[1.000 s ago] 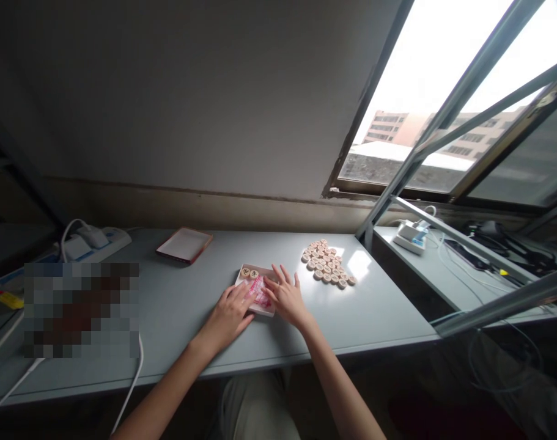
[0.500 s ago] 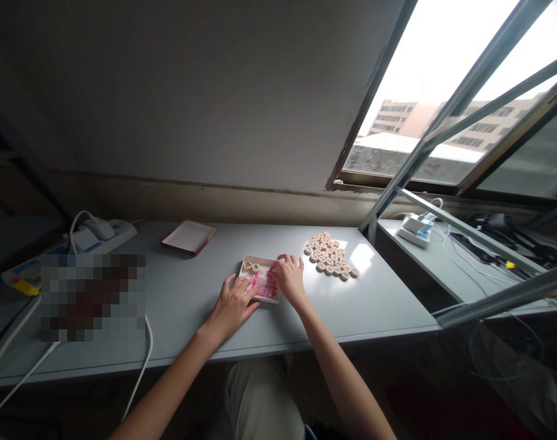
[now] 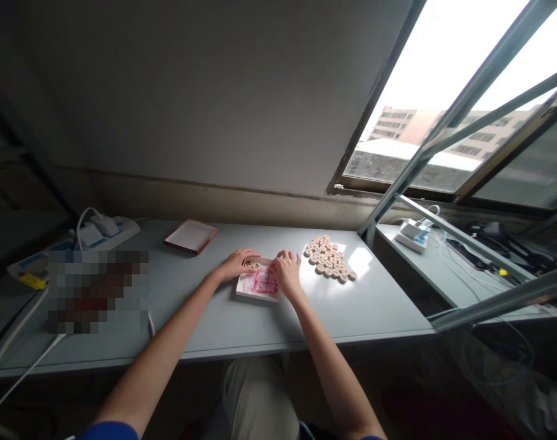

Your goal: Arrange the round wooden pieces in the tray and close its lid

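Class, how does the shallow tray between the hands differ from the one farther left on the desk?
The near tray has white outer walls; the far tray has reddish ones.
The near tray shows round pieces and pink markings inside; the far tray, a plain whitish inside.
Both are shallow, four-sided and open side up.

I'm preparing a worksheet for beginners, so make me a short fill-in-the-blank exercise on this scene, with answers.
1. From the wearer's viewpoint, the heap of round pieces lies on the ____ side of the white box.
2. The hand nearer the red-edged tray is the person's ____ one.
3. Inside the box, ____ pieces show.

Answers: right; left; two.
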`<action>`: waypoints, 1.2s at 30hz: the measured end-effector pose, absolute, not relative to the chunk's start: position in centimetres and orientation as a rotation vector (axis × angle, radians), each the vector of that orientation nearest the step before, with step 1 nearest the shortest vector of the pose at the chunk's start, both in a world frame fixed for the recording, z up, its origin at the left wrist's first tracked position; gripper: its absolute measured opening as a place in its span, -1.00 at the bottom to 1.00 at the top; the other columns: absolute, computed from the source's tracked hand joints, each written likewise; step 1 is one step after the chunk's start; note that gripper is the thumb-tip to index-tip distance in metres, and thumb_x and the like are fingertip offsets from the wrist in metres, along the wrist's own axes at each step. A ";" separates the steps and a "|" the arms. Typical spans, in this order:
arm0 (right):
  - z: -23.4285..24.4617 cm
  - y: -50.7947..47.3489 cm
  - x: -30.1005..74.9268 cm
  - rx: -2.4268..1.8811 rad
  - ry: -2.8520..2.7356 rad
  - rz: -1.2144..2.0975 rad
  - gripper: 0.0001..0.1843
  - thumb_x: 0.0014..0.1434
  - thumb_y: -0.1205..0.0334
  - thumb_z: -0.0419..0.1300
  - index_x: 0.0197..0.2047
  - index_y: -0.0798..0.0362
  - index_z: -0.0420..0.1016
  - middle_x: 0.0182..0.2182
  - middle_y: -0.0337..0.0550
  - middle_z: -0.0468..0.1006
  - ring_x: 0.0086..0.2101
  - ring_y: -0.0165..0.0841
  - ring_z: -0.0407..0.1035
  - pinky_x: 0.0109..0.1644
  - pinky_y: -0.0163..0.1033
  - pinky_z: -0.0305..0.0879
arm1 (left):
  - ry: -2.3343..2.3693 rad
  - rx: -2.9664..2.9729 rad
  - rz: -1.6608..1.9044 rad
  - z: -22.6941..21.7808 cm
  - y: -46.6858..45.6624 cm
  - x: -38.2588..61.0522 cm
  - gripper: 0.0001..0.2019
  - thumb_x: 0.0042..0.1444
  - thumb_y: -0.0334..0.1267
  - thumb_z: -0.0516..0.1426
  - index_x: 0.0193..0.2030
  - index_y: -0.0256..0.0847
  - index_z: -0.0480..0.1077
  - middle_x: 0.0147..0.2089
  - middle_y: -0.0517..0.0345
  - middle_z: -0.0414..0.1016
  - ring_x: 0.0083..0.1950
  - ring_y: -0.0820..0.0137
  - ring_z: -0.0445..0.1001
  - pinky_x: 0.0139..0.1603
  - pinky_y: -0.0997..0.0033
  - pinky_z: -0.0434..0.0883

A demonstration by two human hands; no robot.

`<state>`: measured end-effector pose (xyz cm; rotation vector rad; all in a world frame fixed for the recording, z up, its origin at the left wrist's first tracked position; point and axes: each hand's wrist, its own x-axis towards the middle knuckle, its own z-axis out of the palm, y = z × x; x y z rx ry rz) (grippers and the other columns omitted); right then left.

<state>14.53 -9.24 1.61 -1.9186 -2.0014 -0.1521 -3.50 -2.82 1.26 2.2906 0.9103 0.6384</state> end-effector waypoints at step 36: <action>-0.6 -13.2 23.2 -2.232 -1.739 -0.600 -0.58 0.24 0.21 -0.25 0.01 0.00 0.33 0.02 -0.04 0.33 0.09 -0.13 0.03 0.11 0.26 -0.49 | 1.005 1.839 0.974 -2.0 0.3 -2.3 -0.78 -0.19 -0.18 0.20 -0.40 -0.26 0.46 -0.26 0.04 0.43 -0.21 0.33 0.39 -0.15 0.41 0.33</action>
